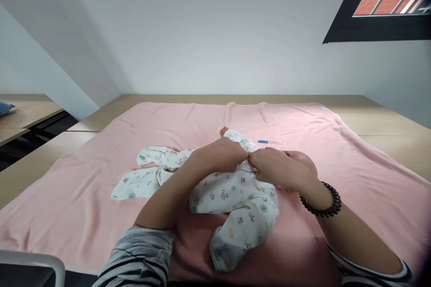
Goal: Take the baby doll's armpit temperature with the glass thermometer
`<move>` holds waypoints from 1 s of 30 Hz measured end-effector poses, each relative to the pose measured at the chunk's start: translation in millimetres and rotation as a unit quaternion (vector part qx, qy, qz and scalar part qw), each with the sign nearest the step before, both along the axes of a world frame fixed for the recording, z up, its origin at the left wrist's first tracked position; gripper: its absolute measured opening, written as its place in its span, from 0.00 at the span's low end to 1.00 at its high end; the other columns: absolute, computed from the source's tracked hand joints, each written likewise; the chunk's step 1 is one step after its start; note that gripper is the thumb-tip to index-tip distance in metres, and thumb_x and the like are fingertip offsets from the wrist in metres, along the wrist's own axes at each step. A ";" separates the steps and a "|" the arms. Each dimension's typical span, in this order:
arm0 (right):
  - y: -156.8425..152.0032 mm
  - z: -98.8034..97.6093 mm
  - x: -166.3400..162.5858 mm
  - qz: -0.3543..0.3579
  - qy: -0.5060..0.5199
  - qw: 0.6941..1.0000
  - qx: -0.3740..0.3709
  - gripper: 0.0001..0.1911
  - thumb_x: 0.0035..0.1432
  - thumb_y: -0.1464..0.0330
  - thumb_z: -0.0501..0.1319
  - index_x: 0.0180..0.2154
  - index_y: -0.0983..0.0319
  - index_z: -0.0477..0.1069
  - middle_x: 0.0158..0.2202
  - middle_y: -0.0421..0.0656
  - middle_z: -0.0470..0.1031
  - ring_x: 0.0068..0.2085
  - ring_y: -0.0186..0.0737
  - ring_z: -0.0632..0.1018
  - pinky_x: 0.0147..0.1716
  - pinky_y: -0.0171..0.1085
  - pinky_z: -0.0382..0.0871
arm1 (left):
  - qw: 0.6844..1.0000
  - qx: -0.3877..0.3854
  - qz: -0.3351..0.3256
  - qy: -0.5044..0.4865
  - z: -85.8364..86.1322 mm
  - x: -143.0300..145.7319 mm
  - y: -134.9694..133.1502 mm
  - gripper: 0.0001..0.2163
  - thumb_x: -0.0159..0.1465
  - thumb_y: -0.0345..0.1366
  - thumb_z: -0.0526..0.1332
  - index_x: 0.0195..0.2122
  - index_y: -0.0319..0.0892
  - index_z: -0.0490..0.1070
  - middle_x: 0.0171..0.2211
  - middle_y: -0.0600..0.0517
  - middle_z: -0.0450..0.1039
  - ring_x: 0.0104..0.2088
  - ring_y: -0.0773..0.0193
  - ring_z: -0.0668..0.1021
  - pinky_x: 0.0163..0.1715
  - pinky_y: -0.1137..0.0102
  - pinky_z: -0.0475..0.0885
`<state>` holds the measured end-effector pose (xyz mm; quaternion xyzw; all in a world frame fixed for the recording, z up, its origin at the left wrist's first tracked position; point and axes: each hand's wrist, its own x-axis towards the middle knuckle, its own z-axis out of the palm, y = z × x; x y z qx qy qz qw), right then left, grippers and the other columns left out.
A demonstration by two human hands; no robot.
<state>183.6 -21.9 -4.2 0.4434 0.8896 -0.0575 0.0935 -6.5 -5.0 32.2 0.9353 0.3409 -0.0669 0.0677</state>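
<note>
A baby doll [305, 161] lies on its back on a pink blanket [84, 188], its head toward the right and partly hidden by my right hand. It wears a white baby top [232, 193] printed with small animals and green dots. My left hand [224, 154] is closed at the chest of the top, fingers pinched on the cloth. Close beside it, nearly touching, my right hand [274, 166] pinches the top near the neck. The exact bit of cloth between the fingertips is hidden. White printed baby pants [134, 186] cover the legs at the left.
Behind the doll lies a thermometer [269, 142] with a blue end. The blanket covers a wooden table [373, 119] that stands against a white wall. A white metal rail [33, 258] shows at the lower left, and a dark window frame [373, 29] is at the upper right.
</note>
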 end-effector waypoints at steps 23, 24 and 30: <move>-11.9 28.9 10.6 -0.005 0.038 0.999 0.033 0.12 0.58 0.80 0.54 0.41 0.61 0.68 0.34 0.42 0.71 0.34 0.39 0.70 0.29 0.36 0.49 | 0.989 -0.089 0.084 0.079 8.9 -47.4 -2.4 0.05 0.59 0.28 0.57 0.36 0.43 0.69 0.34 0.52 0.73 0.31 0.63 0.71 0.30 0.68 0.60; -12.2 28.8 9.4 -0.004 0.037 0.999 0.031 0.12 0.57 0.80 0.54 0.41 0.61 0.68 0.34 0.42 0.71 0.33 0.38 0.70 0.29 0.36 0.49 | 0.991 -0.084 0.075 0.071 5.0 -51.4 -1.9 0.03 0.60 0.29 0.56 0.33 0.43 0.68 0.33 0.52 0.73 0.30 0.63 0.70 0.30 0.68 0.60; -13.5 26.5 1.8 0.001 0.020 1.000 0.024 0.10 0.55 0.81 0.53 0.32 0.61 0.65 0.29 0.39 0.70 0.30 0.36 0.69 0.27 0.37 0.48 | 0.989 -0.128 0.079 -0.005 -8.4 -66.9 1.2 0.03 0.62 0.35 0.58 0.35 0.42 0.70 0.36 0.53 0.74 0.33 0.65 0.72 0.31 0.70 0.62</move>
